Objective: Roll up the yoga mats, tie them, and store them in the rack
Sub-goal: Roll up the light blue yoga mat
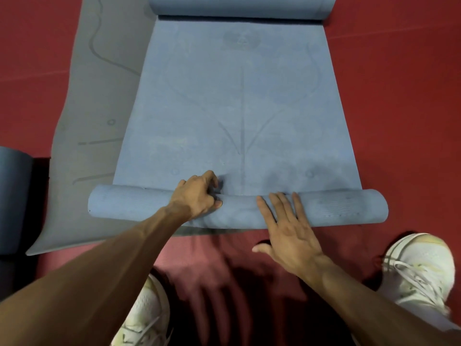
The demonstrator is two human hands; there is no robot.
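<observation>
A blue yoga mat [239, 108] lies flat on the red floor in front of me. Its near end is wound into a low roll [336, 208] that runs left to right. My left hand [199, 196] grips the roll near its middle, with the fingers curled over the far side and the thumb on the near side. My right hand [287, 223] presses flat on top of the roll just to the right, fingers straight and spread. The mat's far end [239, 7] is also curled up into a roll.
A grey mat [94, 96] lies flat under and to the left of the blue one. A dark rolled mat [12, 201] stands at the left edge. My two white shoes [419, 268] [144, 318] stand on the red floor [399, 96] on either side.
</observation>
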